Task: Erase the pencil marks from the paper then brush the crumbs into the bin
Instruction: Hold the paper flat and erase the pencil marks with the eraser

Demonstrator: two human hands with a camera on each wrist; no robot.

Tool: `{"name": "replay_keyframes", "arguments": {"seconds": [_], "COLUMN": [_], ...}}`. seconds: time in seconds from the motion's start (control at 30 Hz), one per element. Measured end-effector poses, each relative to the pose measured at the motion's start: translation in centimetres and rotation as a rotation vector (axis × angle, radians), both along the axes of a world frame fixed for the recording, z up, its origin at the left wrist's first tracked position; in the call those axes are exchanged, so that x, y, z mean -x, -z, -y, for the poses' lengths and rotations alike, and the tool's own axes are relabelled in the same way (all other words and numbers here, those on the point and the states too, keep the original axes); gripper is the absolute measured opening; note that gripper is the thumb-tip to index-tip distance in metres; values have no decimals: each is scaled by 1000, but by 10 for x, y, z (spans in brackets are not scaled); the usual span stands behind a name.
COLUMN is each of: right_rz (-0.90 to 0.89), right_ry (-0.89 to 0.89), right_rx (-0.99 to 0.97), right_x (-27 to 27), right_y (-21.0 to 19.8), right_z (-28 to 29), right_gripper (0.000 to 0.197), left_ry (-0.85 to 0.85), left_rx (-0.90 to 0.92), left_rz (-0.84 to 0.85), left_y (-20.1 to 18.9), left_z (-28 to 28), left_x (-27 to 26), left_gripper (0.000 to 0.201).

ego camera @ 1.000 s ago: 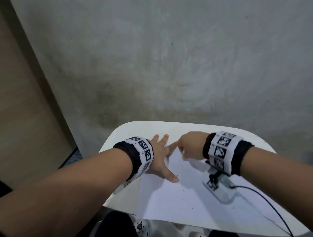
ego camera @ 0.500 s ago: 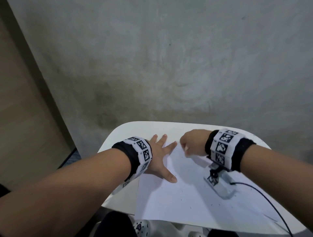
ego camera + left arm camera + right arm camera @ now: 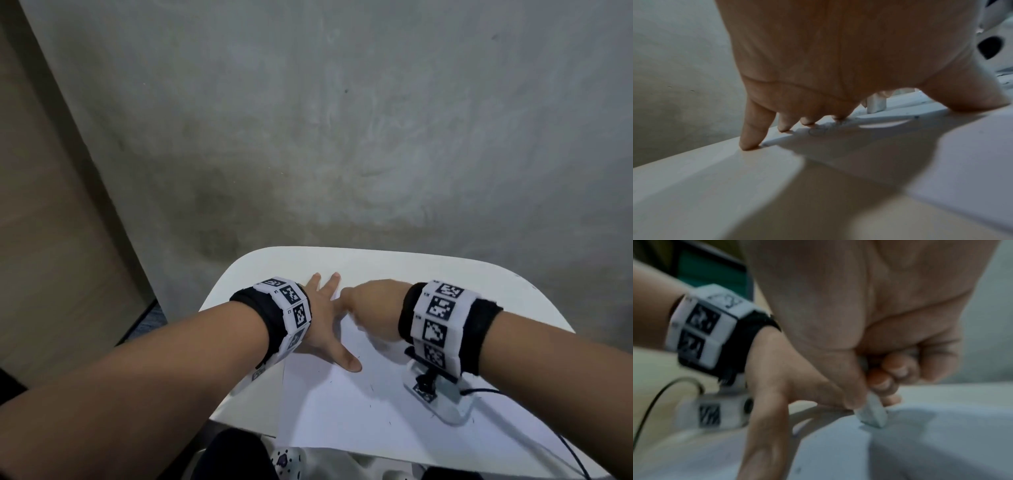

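Our left hand (image 3: 322,325) lies spread, fingers (image 3: 754,126) pressing the paper (image 3: 359,411) flat on the white tabletop (image 3: 445,270) at lower centre. Our right hand (image 3: 371,311) pinches a white eraser (image 3: 872,413), its tip touching the sheet beside faint pencil marks (image 3: 828,128) near the paper's upper edge.

a white table (image 3: 394,263) carries a paper sheet (image 3: 342,418) and a spread left hand (image 3: 322,329).

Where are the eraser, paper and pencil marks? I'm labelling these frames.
eraser (image 3: 872,413): right wrist view, its lower end on the sheet.
paper (image 3: 342,411): head view, bare middle.
pencil marks (image 3: 824,129): left wrist view, faint scribble beside fingertips.
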State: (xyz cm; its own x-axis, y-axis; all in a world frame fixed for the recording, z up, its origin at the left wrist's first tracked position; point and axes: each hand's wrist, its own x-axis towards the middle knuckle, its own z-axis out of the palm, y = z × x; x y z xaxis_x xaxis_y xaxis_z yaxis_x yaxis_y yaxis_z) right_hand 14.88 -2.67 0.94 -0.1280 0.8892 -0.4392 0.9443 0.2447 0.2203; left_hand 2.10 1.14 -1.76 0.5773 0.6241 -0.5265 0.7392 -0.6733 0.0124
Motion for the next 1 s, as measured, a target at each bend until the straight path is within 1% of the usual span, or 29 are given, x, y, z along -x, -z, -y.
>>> {"name": "replay_keyframes", "arguments": {"seconds": [0.07, 0.13, 0.2, 0.27, 0.3, 0.37, 0.4, 0.47, 0.5, 0.57, 0.67, 0.73, 0.9, 0.93, 1.0], "right_rz": [-37, -28, -28, -86, -109, -97, -73, -32, -39, -82, -57, -47, -25, -2, 42], "right_ry": [80, 147, 110, 51, 60, 137, 156, 127, 98, 95, 198, 232, 226, 206, 109], "right_rx": [-51, -111, -120, -94, -82, -106, -122, -133, -125, -97, -119, -129, -149, -155, -141], "right_x": [-10, -23, -19, -8, -9, -20, -25, -22, -16, -10, -26, -33, -33, -29, -13], "right_y": [-5, -14, -12, -5, -4, -8, -11, -9, -6, -2, -8, -11, -9, -7, -4], "right_z": [-13, -22, -18, -10, -10, -17, -21, -20, -18, -15, -27, -30, -32, -30, -22], "right_gripper": [24, 22, 17, 12, 13, 19, 19, 10, 7, 7, 20, 23, 21, 19, 18], "left_ry": [2, -4, -4, -1, 0, 2, -2, -3, 0, 5, -7, -12, -14, -13, -9], "left_rx": [3, 6, 7, 10, 9, 0, -3, -2, 0, 3, 2, 1, -22, -24, -24], "left_rz": [-16, -24, -26, -24, -21, -23, -25, -24, -24, -21, -19, -11, 32, 31, 13], "left_y": [-1, 0, -1, -2, -2, -3, -3, -3, -3, -2, -2, -3, -1, 0, -1], "left_z": [0, 0, 0, 1, 1, 3, 3, 3, 3, 3, 3, 5, 9, 10, 10], "left_x": [0, 0, 0, 0, 1, 1, 1, 0, 0, 0, 0, 1, 8, 8, 7], "left_gripper": [125, 126, 125, 124, 123, 124, 123, 124, 124, 124, 124, 124, 128, 128, 130]}}
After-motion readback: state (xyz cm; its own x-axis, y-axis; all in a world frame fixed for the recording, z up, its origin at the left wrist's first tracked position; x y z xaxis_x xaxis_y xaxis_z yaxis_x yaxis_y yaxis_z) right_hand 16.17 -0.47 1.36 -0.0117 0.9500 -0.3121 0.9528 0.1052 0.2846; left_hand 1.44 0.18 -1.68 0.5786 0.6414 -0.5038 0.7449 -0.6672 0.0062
